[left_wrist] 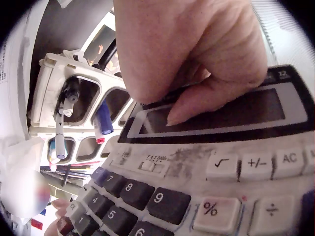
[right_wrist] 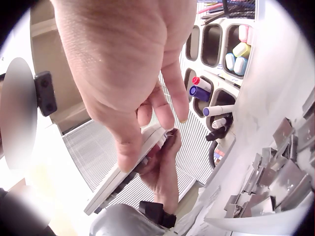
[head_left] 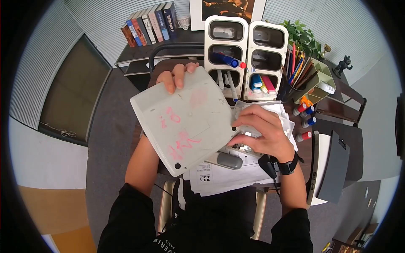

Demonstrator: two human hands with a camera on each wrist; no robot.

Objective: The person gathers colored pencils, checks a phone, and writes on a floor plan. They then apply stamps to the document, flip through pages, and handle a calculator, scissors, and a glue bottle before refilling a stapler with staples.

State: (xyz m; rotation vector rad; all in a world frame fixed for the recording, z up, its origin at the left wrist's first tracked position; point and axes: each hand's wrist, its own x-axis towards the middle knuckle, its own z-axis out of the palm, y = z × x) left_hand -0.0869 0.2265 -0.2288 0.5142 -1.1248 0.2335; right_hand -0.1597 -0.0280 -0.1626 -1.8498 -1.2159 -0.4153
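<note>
A desktop calculator is tilted up over the desk, its pale back, marked with pink scribbles, toward the head camera. My left hand grips its top edge, fingers over the back. On the front, the left thumb lies across the dark display, above the number keys. At the right corner, beside a round black foot, my right hand pinches the calculator's edge between thumb and fingers. Below that hand sits a container of metal pieces, partly hidden in the head view.
A grey stapler-like object lies on printed papers. Behind stand two white organizers holding markers, and a black pen cup. Several red- and blue-capped bottles are at the right, near a dark-and-white device.
</note>
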